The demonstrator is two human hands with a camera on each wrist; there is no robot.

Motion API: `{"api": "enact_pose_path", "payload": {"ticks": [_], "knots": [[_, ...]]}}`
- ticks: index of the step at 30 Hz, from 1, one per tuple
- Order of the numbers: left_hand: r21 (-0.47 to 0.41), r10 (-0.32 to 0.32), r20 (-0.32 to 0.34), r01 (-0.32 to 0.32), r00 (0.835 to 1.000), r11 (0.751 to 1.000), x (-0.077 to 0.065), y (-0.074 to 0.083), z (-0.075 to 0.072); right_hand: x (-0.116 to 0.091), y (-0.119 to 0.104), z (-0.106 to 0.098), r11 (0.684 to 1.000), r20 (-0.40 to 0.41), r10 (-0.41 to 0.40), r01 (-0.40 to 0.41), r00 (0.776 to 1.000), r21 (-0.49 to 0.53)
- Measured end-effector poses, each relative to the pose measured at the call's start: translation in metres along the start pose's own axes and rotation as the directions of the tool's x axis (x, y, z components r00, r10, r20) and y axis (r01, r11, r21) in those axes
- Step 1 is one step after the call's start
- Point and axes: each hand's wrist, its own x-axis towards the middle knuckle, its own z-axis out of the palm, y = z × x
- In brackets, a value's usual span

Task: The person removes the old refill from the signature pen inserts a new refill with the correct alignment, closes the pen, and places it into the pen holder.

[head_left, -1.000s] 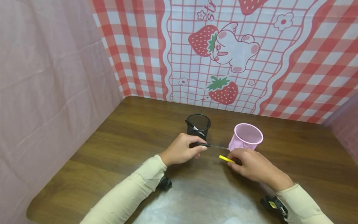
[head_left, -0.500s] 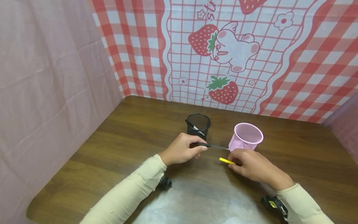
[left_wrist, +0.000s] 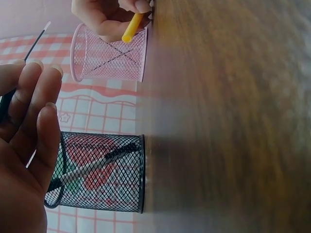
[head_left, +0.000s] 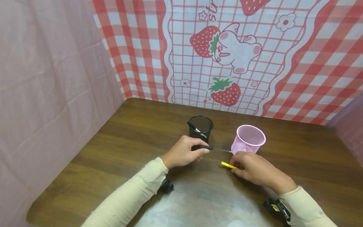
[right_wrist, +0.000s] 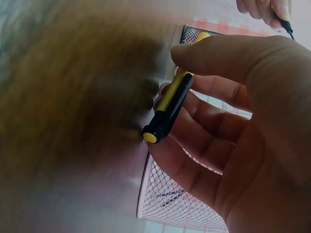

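Observation:
My left hand (head_left: 184, 152) pinches a slim tool with a black handle and a thin metal shaft (head_left: 222, 149), pointing right towards the pink mesh pen cup (head_left: 240, 147). My right hand (head_left: 255, 168), in front of that cup, grips a yellow and black marker (right_wrist: 170, 99) between thumb and fingers. Only its yellow end sticks out to the left in the head view. Just behind my left hand stands a black mesh pen cup (left_wrist: 126, 196). One black and white pen (left_wrist: 87, 170) leans inside it, black end above the rim.
The cups stand apart on a brown wood-grain table (head_left: 107, 151). A red checked strawberry cloth (head_left: 147, 47) hangs behind, and a pale pink curtain (head_left: 56, 94) on the left. Each wrist wears a small black camera (head_left: 167, 186).
Both hands stay almost in place. The yellow end of the marker has dipped slightly lower in my right hand. The view has shifted a little.

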Motion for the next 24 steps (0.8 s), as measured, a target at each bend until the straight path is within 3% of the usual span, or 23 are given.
{"api": "enact_pose_path", "payload": {"ticks": [9,24], "knots": [[-0.01,0.012,-0.015,-0.013,1.0,1.0,-0.0026,-0.0018,0.0001,0.0008,-0.002,0.0019,0.999,-0.01,-0.02,0.019,1.0,-0.03],[-0.017,-0.004,0.013,0.005,1.0,1.0,-0.001,-0.0023,0.0017,-0.0012,-0.0018,-0.0011,1.0,-0.023,-0.02,0.019,1.0,-0.022]]}}
